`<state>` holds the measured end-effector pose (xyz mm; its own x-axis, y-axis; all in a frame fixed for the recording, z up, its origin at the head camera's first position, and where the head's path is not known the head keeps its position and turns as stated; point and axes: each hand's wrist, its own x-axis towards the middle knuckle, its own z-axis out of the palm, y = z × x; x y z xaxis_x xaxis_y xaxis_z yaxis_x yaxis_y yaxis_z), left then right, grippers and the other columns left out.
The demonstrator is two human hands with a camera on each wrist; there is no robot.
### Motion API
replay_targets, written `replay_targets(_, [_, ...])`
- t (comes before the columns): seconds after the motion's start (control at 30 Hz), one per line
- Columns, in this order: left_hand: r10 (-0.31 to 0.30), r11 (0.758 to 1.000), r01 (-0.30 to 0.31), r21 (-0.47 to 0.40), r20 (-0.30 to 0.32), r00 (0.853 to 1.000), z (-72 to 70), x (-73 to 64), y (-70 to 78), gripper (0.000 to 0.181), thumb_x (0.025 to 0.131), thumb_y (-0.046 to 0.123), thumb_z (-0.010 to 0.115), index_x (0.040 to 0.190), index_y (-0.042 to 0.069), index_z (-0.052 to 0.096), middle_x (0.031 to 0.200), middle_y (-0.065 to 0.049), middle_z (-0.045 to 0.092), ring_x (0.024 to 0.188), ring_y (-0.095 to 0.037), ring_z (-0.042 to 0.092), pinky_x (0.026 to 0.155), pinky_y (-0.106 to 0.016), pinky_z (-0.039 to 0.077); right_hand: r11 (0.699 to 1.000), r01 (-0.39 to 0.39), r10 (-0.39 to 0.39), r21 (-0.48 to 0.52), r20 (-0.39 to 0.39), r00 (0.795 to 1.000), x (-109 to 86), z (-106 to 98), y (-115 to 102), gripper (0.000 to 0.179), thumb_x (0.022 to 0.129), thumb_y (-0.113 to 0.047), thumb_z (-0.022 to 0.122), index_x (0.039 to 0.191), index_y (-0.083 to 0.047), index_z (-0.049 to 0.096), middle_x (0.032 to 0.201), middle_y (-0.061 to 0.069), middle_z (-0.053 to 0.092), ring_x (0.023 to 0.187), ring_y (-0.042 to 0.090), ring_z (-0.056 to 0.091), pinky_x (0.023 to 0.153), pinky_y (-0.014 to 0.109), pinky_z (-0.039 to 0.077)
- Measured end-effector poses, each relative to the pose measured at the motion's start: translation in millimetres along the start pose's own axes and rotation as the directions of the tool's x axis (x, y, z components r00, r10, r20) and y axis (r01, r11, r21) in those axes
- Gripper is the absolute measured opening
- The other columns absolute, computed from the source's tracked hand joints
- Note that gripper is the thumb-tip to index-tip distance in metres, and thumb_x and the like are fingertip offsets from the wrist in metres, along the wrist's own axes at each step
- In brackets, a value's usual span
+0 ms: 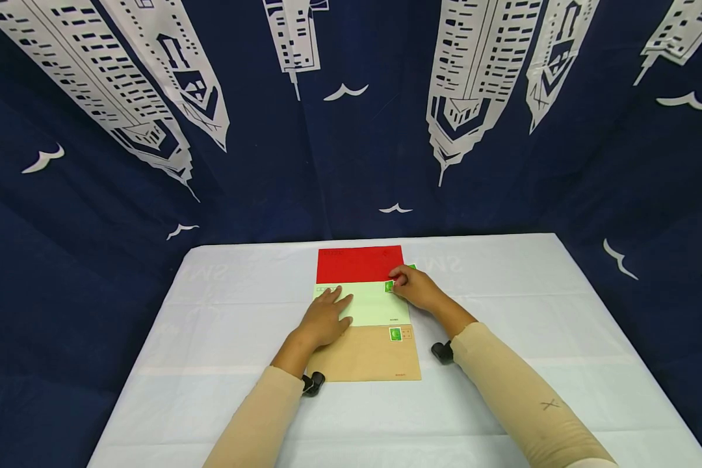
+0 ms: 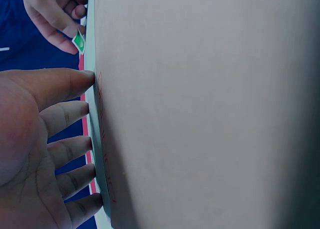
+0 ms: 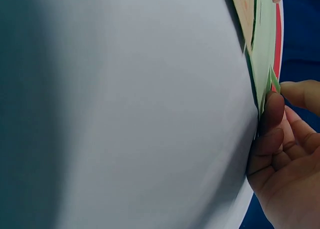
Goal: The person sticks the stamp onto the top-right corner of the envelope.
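Note:
A red envelope (image 1: 353,263), a pale green envelope (image 1: 377,304) and a brown envelope (image 1: 368,361) lie one below another. My left hand (image 1: 326,318) rests on the pale green envelope's left part with its fingers spread and straight. Between thumb and finger, my right hand (image 1: 415,287) pinches a small green postage stamp (image 1: 389,286) over the pale green envelope's upper right corner. The left wrist view shows this stamp (image 2: 79,42) tilted at the fingertips. Another green stamp (image 1: 395,334) lies flat at the brown envelope's upper right, beside printed boxes.
Part of another green stamp (image 1: 412,266) shows just beyond my right hand, right of the red envelope. A white cloth (image 1: 234,338) covers the table. Behind its far edge hangs a dark blue curtain (image 1: 357,156) with white buildings and birds.

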<state>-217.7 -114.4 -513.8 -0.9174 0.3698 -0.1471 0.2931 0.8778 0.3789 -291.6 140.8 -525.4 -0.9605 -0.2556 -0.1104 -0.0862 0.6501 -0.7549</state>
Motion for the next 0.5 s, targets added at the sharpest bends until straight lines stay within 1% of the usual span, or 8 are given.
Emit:
replay_targets(0.17, [0.006, 1.000, -0.006, 0.000, -0.002, 1.000, -0.1, 0.6, -0.4, 0.056, 0.102, 0.031, 0.057, 0.154, 0.014, 0.044, 0.165, -0.017, 0.030, 0.156, -0.039, 0.023, 0.127, -0.055, 0.022, 0.999, -0.038, 0.038, 0.020, 0.002, 0.999, 0.8, -0.2, -2.6, 0.023, 0.100, -0.012, 0.057, 0.121, -0.004, 0.061, 0.088, 0.008, 0.062, 0.071, 0.017, 0.059, 0.072, 0.025, 0.048])
replay_targets(0.37, [0.000, 1.000, 0.000, -0.007, 0.000, 1.000, -0.4, 0.4, -0.5, 0.056, 0.102, 0.032, 0.057, 0.155, 0.016, 0.043, 0.166, -0.016, 0.029, 0.156, -0.038, 0.022, 0.127, -0.055, 0.022, 0.994, -0.083, 0.084, 0.065, -0.020, 0.996, 1.8, 1.3, -6.4, 0.015, 0.101, -0.014, 0.057, 0.110, -0.003, 0.062, 0.083, 0.008, 0.060, 0.067, 0.018, 0.058, 0.066, 0.024, 0.047])
replay_targets(0.5, [-0.005, 1.000, 0.005, -0.007, 0.003, 1.000, -0.2, 0.4, -0.6, 0.056, 0.103, 0.032, 0.056, 0.155, 0.016, 0.043, 0.166, -0.015, 0.029, 0.156, -0.038, 0.021, 0.127, -0.055, 0.021, 0.993, -0.101, 0.103, 0.067, -0.028, 0.994, 5.3, 1.9, -6.3, 0.013, 0.101, -0.015, 0.058, 0.104, -0.003, 0.062, 0.080, 0.007, 0.060, 0.065, 0.016, 0.058, 0.063, 0.023, 0.047])
